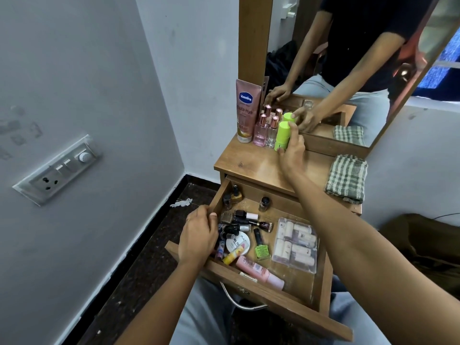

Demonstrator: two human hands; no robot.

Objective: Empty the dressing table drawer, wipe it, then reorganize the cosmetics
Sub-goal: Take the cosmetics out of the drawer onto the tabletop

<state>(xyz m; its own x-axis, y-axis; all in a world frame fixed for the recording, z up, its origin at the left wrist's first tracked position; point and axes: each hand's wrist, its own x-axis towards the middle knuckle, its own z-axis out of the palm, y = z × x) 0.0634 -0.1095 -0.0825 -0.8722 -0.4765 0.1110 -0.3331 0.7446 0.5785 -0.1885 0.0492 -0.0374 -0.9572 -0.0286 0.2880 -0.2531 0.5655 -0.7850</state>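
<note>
R hand (292, 149) gripped stick (282, 135), axis upright, on top behind drawer (298, 317). L hand (199, 235) curled over drawer's left wall, nearer cosmetics (239, 242) inside.

The drawer (323, 277) is standing pulled out, holding nail polish bottles (245, 215) at its left, a pink tube (258, 272) lying along the front wall and a clear lipstick pack (295, 245) lying flat at the right. On the counter (254, 165), a pink lotion tube (245, 113), two pink-capped bottles (260, 130) and a lime-green stick (282, 135) are standing upright, the right hand (292, 150) gripping the stick. A folded checked cloth (347, 179) is lying at the counter's right.
</note>
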